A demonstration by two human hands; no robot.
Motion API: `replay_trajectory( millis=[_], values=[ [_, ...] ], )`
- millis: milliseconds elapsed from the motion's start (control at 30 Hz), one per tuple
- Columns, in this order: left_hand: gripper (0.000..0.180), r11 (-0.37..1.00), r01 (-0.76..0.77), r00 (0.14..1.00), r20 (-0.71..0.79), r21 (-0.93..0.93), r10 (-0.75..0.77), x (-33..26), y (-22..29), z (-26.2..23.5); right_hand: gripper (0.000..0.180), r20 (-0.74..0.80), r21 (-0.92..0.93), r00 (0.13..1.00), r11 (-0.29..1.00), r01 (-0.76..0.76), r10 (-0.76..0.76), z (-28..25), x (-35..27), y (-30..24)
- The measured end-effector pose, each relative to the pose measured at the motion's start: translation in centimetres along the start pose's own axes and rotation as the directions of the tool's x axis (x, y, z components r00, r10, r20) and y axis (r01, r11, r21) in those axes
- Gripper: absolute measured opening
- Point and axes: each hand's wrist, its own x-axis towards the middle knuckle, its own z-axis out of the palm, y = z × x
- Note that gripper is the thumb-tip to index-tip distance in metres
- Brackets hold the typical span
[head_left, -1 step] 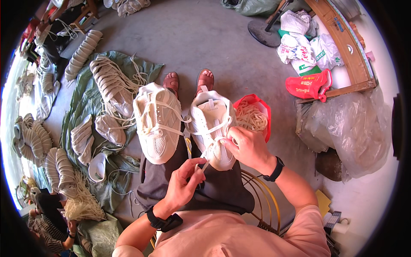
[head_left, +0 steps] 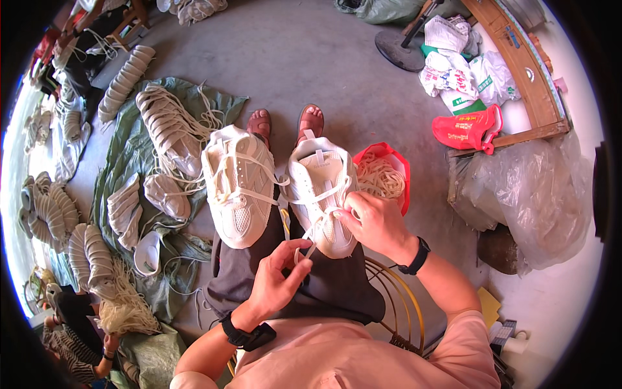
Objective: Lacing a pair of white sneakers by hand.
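Observation:
Two white sneakers rest side by side on my lap, toes toward me. White laces hang loosely across the left sneaker (head_left: 236, 223). My left hand (head_left: 275, 279) is closed in a pinch on a white shoelace (head_left: 312, 250), just below the toe of the right sneaker (head_left: 335, 241). Over that sneaker's lower eyelets, my right hand (head_left: 380, 223) is also closed, thumb and forefinger pinching the lace near the front of the tongue. The lace crosses the throat of this shoe. Beyond my right hand stands a red bag (head_left: 405, 178) holding a tangle of pale laces (head_left: 383, 176).
Stacked shoe uppers (head_left: 170, 126) lie on a green tarp (head_left: 116, 162) at left, beside a bundle of laces (head_left: 129, 308). Another person's arm (head_left: 107, 363) shows at lower left. Right are a red shoe-shaped item (head_left: 463, 128), plastic bags (head_left: 447, 71) and clear sheeting (head_left: 525, 201).
The fingers of my left hand have shifted very slightly around the lace. My right hand and both sneakers stay where they were.

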Motion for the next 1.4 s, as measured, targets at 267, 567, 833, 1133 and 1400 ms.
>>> replay_trajectory(
  millis=[267, 567, 833, 1133, 1400],
  values=[
    [0.018, 0.961, -0.024, 0.986, -0.152, 0.277, 0.069, 0.1, -0.3, 0.5, 0.019, -0.013, 0.011, 1.000, 1.000, 0.003, -0.003, 0.0, 0.0, 0.2],
    [0.012, 0.970, -0.024, 0.964, -0.251, 0.242, 0.086, 0.2, -0.6, 0.3, 0.016, -0.038, 0.009, 0.999, 1.000, 0.026, -0.025, -0.4, 0.2, 0.3],
    [0.013, 0.958, -0.113, 0.980, -0.127, 0.262, 0.151, 0.3, -1.1, -0.1, 0.018, -0.022, 0.018, 1.000, 1.000, -0.001, 0.001, -0.4, 0.2, 0.0],
    [0.025, 0.964, -0.100, 0.980, -0.192, -0.247, 0.053, 0.6, -0.9, 0.1, 0.018, -0.044, 0.127, 0.999, 0.992, -0.012, 0.018, -0.3, 0.2, -0.3],
    [0.036, 0.965, -0.127, 0.973, -0.216, -0.230, 0.076, 0.4, -1.2, -0.5, 0.018, -0.070, 0.156, 0.997, 0.988, -0.024, 0.035, 0.1, 0.3, -0.3]
  ],
)
